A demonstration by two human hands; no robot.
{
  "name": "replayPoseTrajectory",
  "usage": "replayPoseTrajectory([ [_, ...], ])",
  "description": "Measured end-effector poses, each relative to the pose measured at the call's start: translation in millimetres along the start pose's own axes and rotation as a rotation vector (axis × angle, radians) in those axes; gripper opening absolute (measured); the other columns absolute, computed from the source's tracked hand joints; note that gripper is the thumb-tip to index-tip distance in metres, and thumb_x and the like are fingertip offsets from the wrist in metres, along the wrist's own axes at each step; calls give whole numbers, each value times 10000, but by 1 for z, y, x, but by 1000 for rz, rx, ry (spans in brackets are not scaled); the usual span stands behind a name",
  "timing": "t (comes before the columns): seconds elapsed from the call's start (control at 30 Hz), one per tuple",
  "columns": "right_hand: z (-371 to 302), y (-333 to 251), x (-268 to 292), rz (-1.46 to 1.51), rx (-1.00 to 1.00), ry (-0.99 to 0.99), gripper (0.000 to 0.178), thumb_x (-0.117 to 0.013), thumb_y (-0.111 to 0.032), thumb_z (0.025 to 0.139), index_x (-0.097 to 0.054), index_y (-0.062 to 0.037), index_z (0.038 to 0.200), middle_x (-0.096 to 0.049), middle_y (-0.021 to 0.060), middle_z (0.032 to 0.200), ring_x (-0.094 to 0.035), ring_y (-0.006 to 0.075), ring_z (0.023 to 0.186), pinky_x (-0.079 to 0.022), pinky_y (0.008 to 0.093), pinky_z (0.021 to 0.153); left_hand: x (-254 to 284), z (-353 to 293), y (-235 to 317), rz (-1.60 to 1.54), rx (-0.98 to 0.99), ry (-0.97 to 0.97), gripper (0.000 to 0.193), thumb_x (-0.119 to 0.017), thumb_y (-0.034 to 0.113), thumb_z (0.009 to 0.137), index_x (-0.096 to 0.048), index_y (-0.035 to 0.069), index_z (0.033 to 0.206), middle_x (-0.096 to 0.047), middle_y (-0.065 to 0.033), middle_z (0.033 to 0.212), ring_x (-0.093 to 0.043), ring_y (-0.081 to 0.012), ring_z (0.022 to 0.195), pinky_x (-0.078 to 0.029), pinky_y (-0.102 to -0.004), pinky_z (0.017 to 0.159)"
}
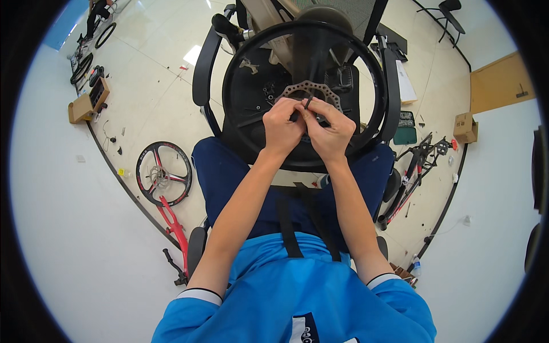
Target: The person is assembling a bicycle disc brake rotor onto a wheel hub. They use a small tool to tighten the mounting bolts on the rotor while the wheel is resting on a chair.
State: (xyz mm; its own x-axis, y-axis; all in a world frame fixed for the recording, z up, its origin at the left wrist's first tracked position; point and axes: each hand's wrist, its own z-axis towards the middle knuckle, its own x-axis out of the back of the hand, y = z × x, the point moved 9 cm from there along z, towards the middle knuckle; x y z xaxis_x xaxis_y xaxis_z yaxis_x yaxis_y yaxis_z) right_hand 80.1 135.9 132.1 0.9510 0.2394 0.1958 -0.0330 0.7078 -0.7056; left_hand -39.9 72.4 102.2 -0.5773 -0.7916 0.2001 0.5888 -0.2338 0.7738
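Note:
A black bicycle wheel (pixel 229 86) lies across the seat of a black office chair in front of me, with a silver drilled brake disc (pixel 329 94) at its hub. Over the near part of the disc my two hands meet, fingertips touching. My right hand (pixel 330 130) is closed in a pinch on a small black part (pixel 309 103), too small to name. My left hand (pixel 280 127) is closed beside it, thumb and forefinger against the same spot; its grip is partly hidden. My fingers cover the hub's middle.
Small loose hardware (pixel 269 91) and a grey metal piece (pixel 249 66) lie on the seat. Armrests (pixel 203 77) flank the wheel. On the floor are a three-spoke wheel (pixel 140 171) and red frame (pixel 174 223) at left, and a bicycle frame (pixel 413 171) and green case (pixel 405 136) at right.

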Motion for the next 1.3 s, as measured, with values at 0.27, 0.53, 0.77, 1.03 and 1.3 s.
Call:
replayPoseTrajectory([
  [0.27,28,14,46,57,-349,-131,150,-747,12,858,-763,15,1007,-731,86,865,-667,125,717,-520,262,664,36,13,8,22,54,-111,224,-787,-2,791,-755,-16,1013,-735,-149,975,-720,-196,831,-576,-292,745],
  [0.53,24,24,11,-242,31,-616,149,-753,-43,844,-752,-6,988,-668,95,811,-645,229,680,-482,302,599,4,10,15,106,-179,-254,222,-791,33,783,-753,9,1000,-714,-108,939,-677,-269,873,-552,-346,781],
  [0.77,33,14,4,-360,143,-700,123,-751,-105,837,-752,-40,941,-679,86,839,-657,305,735,-519,357,642,-7,5,15,136,-232,-234,156,-764,13,792,-730,-2,944,-691,-98,897,-658,-278,860,-548,-364,766],
  [1.03,45,9,-4,-418,195,-863,120,-742,-102,807,-751,-48,915,-666,85,818,-652,307,757,-516,383,662,-6,4,15,136,-214,-216,144,-763,11,786,-731,0,926,-709,-105,910,-671,-281,865,-553,-362,770],
  [1.3,50,11,-9,-395,185,-941,126,-746,-108,793,-754,-49,904,-661,85,801,-656,313,764,-514,402,667,-11,5,13,113,-155,-257,146,-750,7,774,-709,1,914,-701,-108,915,-661,-295,900,-542,-373,804],
])
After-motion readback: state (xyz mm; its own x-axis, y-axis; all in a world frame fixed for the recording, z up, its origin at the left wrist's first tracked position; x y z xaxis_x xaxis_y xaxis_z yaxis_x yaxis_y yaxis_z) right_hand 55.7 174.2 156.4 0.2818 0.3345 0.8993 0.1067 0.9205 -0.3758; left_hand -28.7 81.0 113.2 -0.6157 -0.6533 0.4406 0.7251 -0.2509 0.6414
